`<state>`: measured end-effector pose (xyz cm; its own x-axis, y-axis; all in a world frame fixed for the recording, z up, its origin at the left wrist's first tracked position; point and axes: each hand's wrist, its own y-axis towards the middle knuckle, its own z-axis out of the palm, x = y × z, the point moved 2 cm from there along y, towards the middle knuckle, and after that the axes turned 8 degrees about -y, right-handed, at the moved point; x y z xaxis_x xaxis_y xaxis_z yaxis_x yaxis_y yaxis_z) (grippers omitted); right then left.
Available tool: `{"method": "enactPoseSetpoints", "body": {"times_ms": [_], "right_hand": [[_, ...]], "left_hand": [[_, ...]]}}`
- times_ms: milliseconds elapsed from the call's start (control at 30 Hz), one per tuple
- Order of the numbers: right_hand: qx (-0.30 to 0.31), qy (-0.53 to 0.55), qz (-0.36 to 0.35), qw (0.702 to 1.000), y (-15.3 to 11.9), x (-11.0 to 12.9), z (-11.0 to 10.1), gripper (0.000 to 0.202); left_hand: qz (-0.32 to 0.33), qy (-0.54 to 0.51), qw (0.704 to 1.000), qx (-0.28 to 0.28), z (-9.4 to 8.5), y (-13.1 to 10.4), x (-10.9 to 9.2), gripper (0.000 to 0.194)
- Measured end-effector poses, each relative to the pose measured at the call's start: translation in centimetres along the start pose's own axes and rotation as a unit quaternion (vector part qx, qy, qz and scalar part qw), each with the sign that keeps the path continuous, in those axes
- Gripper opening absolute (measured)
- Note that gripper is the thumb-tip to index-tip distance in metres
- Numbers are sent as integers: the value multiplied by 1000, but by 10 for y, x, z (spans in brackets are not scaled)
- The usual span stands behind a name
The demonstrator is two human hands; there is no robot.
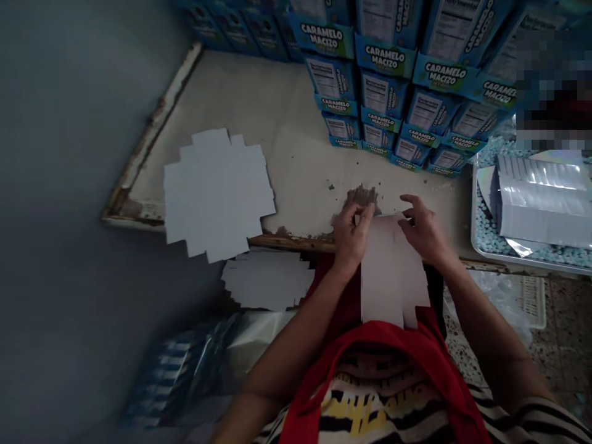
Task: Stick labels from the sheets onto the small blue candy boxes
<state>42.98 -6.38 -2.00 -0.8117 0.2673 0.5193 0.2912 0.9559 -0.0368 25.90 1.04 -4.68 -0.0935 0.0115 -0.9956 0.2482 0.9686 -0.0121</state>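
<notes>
White card [382, 271] lengthwise toward apron [386, 338]

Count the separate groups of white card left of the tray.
3: the table card at the left end of the table, the lower card below the front edge, and the lap card, its top between the left hand and right hand. More may be hidden beneath.

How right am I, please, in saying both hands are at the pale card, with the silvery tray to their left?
Only the side is wrong: with left hand and right hand at the pale card, the head view shows the silvery tray on their right.
</notes>
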Motion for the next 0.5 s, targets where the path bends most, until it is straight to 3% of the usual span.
{"method": "enactPoseSetpoints", "body": {"times_ms": [133, 200, 300, 367, 500], "right_hand": [[101, 30, -23, 994, 18, -7, -17, 66], [131, 19, -33, 991, 28, 0, -25, 54], [169, -89, -54, 980, 45, 20, -26, 36], [200, -200, -53, 958, 54, 35, -19, 29], [187, -314, -119, 923, 68, 56, -5, 25]], "left_hand": [[-30, 40, 997, 59, -8, 11, -3, 9], [-46, 47, 994, 91, -8, 14, -4, 19], [-50, 69, 989, 121, -4, 20, -1, 25], [-36, 82, 989, 119, 1, 24, 3, 23], [-28, 99, 990, 92, 6, 29, 9, 17]]}}
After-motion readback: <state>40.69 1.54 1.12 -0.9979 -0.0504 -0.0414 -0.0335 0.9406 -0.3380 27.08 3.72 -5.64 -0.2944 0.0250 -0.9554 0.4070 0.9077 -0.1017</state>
